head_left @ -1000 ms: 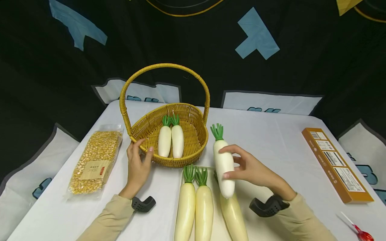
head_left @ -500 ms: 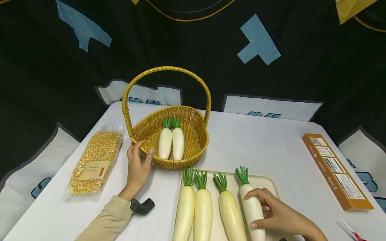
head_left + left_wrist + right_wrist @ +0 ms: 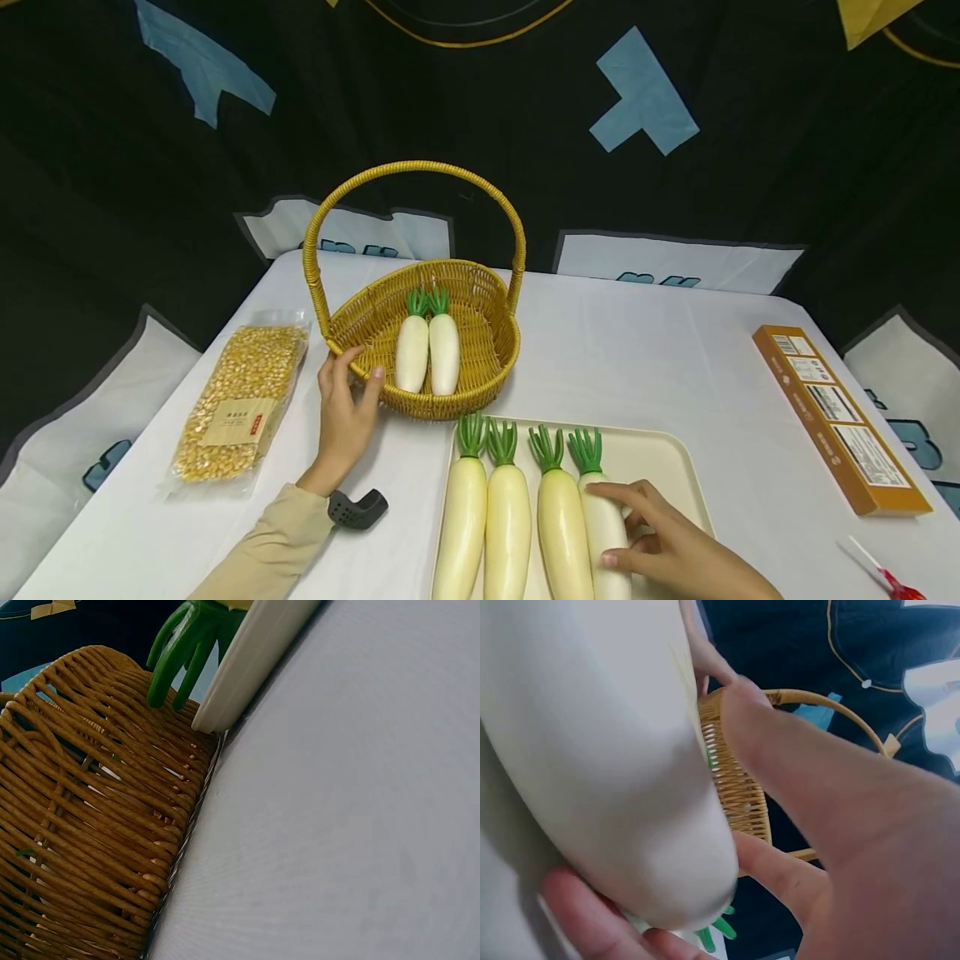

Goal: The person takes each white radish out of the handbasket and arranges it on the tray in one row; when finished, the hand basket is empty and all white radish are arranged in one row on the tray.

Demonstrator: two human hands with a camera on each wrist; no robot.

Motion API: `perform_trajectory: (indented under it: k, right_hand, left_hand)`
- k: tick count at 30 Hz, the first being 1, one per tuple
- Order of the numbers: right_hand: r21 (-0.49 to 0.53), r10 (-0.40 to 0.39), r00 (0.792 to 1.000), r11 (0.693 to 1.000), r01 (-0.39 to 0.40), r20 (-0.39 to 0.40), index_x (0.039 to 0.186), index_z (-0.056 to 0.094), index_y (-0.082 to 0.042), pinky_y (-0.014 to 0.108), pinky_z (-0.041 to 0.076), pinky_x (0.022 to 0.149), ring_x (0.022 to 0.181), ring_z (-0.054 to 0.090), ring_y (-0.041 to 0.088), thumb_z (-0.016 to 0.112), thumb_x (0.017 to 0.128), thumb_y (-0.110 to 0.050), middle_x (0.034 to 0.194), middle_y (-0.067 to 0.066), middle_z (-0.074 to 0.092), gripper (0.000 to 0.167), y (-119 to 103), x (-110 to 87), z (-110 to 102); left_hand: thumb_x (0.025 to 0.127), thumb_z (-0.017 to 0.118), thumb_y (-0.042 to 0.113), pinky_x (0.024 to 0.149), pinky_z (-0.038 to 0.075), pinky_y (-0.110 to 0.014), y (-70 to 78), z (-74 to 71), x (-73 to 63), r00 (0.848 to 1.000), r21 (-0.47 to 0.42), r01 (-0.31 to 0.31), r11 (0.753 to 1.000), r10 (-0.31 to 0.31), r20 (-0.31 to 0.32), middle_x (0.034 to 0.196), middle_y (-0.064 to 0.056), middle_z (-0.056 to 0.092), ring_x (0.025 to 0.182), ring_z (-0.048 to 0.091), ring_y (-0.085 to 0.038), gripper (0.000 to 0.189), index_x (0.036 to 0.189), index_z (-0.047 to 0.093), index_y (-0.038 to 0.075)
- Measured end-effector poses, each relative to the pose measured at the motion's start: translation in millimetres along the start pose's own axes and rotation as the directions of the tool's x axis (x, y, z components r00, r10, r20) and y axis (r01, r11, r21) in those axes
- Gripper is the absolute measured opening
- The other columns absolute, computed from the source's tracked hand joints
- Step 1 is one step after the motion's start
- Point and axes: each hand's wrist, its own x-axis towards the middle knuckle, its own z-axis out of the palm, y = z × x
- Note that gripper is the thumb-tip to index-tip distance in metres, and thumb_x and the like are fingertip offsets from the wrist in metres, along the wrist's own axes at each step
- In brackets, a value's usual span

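Observation:
My left hand [image 3: 347, 425] holds the near left rim of a yellow wicker basket [image 3: 502, 375]. Inside the basket, two small white radishes [image 3: 444, 354] with green tops lie side by side. Down at the cream tray [image 3: 690, 467], my right hand [image 3: 675, 537] grips a white radish [image 3: 602, 521] between thumb and fingers. Its lower end [image 3: 630, 787] fills much of the right wrist view. Three longer, yellowish radishes [image 3: 564, 533] lie on the tray to its left, the nearest right beside it. The left wrist view shows the basket's woven side [image 3: 97, 810] near the tray edge [image 3: 247, 667].
A clear bag of corn kernels [image 3: 240, 392] lies left of the basket. An orange-brown box [image 3: 840, 417] lies toward the table's right edge, with a red lollipop [image 3: 900, 590] nearer me. The basket's tall handle [image 3: 412, 167] arches above it.
My right hand has carried the white radish from beside the basket down to the tray's right part, then slid it left against the yellowish one. My left hand stays at the basket.

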Motion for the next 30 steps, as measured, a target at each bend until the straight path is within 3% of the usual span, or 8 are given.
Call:
perform_trajectory:
  k: [4,7,11,13,19,25,27,30]
  right_hand:
    - [-0.048,0.007,0.999,0.999,-0.009,-0.045,0.134,0.037,-0.032,0.021,0.048,0.071,0.087,0.050,0.005,0.061,0.082,-0.040,0.112,0.005,0.043,0.058,-2.9,-2.0,-1.1]
    - [-0.098,-0.096,0.992,0.991,0.088,-0.086,0.133,0.039,-0.027,0.020,0.046,0.068,0.085,0.051,0.002,0.060,0.085,-0.034,0.110,0.001,0.043,0.053,-1.9,-3.8,-5.0]
    - [-0.199,-0.302,0.941,0.942,0.270,-0.151,0.130,0.044,-0.015,0.021,0.046,0.067,0.083,0.053,0.000,0.060,0.087,-0.019,0.105,-0.002,0.051,0.046,1.6,-5.3,-16.3]
    - [-0.234,-0.341,0.923,0.925,0.298,-0.176,0.127,0.046,-0.012,0.021,0.047,0.068,0.083,0.054,-0.001,0.060,0.086,-0.015,0.104,-0.003,0.056,0.043,2.9,-5.2,-22.0]
    - [-0.242,-0.299,0.938,0.937,0.254,-0.174,0.125,0.048,-0.008,0.021,0.048,0.072,0.087,0.056,-0.003,0.059,0.087,-0.016,0.105,-0.002,0.060,0.040,5.4,-5.1,-30.8]
    - [-0.248,-0.315,0.928,0.932,0.264,-0.198,0.123,0.050,-0.008,0.021,0.048,0.074,0.087,0.057,-0.001,0.058,0.087,-0.014,0.103,-0.001,0.060,0.038,4.9,-3.8,-36.7]
    - [-0.220,-0.321,0.927,0.935,0.278,-0.193,0.123,0.050,-0.006,0.021,0.048,0.075,0.088,0.057,0.000,0.056,0.089,-0.012,0.104,0.002,0.060,0.036,4.4,-1.7,-40.1]
    - [-0.147,-0.296,0.942,0.950,0.275,-0.156,0.124,0.048,-0.005,0.020,0.047,0.078,0.091,0.058,0.003,0.052,0.091,-0.013,0.106,0.007,0.059,0.034,2.5,3.7,-46.2]
  left_hand:
    - [0.092,0.049,0.031,0.079,0.033,-0.034,-0.1,0.3,-0.2,1.000,0.001,-0.002,1.000,0.002,0.001,0.141,-0.023,0.018,0.093,0.042,-0.028,0.045,0.131,0.037,0.013]
    - [0.092,0.049,0.031,0.077,0.032,-0.033,0.1,0.0,-0.3,1.000,0.001,-0.007,1.000,0.007,-0.005,0.140,-0.023,0.020,0.091,0.041,-0.028,0.045,0.131,0.037,0.013]
    - [0.092,0.049,0.031,0.077,0.032,-0.032,-0.3,0.0,0.4,1.000,0.000,-0.009,1.000,0.009,-0.008,0.139,-0.022,0.021,0.091,0.041,-0.028,0.044,0.131,0.037,0.014]
    - [0.092,0.049,0.031,0.078,0.032,-0.032,-0.7,0.2,0.6,1.000,-0.002,-0.006,1.000,0.006,-0.008,0.139,-0.021,0.021,0.092,0.041,-0.027,0.044,0.131,0.037,0.014]
    - [0.091,0.050,0.032,0.080,0.033,-0.034,-0.9,0.6,1.1,1.000,-0.005,-0.002,1.000,0.002,-0.008,0.141,-0.021,0.019,0.096,0.042,-0.027,0.045,0.131,0.038,0.014]
    - [0.091,0.050,0.032,0.079,0.032,-0.034,0.0,0.3,1.1,1.000,-0.005,0.001,1.000,-0.001,-0.007,0.142,-0.021,0.018,0.094,0.041,-0.026,0.046,0.131,0.038,0.014]
    - [0.092,0.050,0.032,0.079,0.032,-0.034,0.5,0.2,1.0,1.000,-0.005,0.006,1.000,-0.006,-0.006,0.142,-0.021,0.019,0.094,0.041,-0.025,0.046,0.132,0.038,0.014]
    - [0.092,0.050,0.033,0.079,0.032,-0.034,1.1,0.0,0.5,1.000,-0.001,0.013,1.000,-0.013,-0.005,0.142,-0.020,0.019,0.094,0.041,-0.026,0.046,0.132,0.037,0.015]
